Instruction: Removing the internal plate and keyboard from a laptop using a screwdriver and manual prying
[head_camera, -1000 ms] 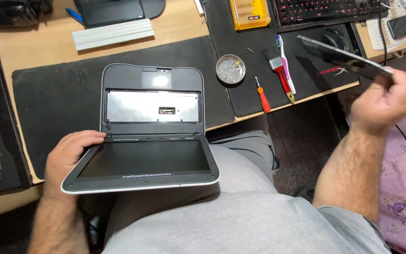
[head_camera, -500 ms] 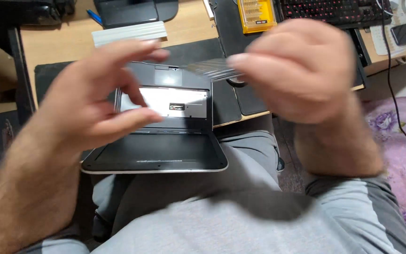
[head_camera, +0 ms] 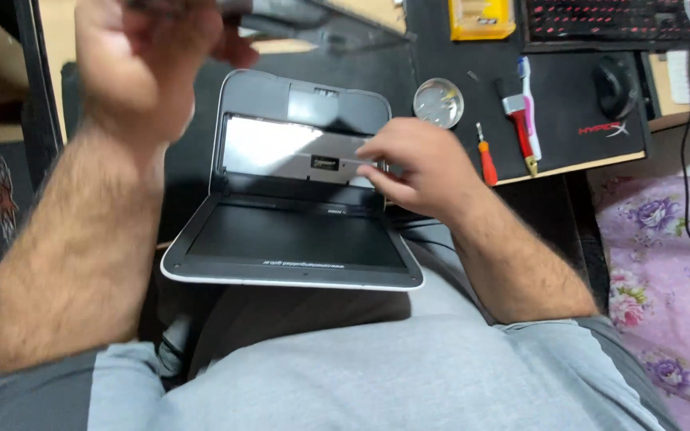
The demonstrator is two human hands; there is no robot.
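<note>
A small grey laptop (head_camera: 293,239) lies open, its dark screen half resting on my lap and its base on the desk edge. The keyboard area is bare and shows a shiny metal plate (head_camera: 269,144). My left hand (head_camera: 145,76) is raised at the upper left, shut on a thin dark flat panel (head_camera: 321,25) that reaches right above the laptop. My right hand (head_camera: 417,164) rests on the right side of the base, with its fingertips touching the metal plate and nothing held in it.
On the black desk mat (head_camera: 576,144) lie a round metal dish (head_camera: 438,102), an orange screwdriver (head_camera: 486,160), a red-handled brush (head_camera: 521,128), a toothbrush (head_camera: 530,96) and a mouse (head_camera: 616,84). Behind are a red-lit keyboard (head_camera: 608,20) and a yellow box (head_camera: 481,17). Floral fabric (head_camera: 664,263) lies right.
The flat panel went from my right hand, out at the right, over to my left hand, now raised at the upper left. My right hand came down onto the laptop base.
</note>
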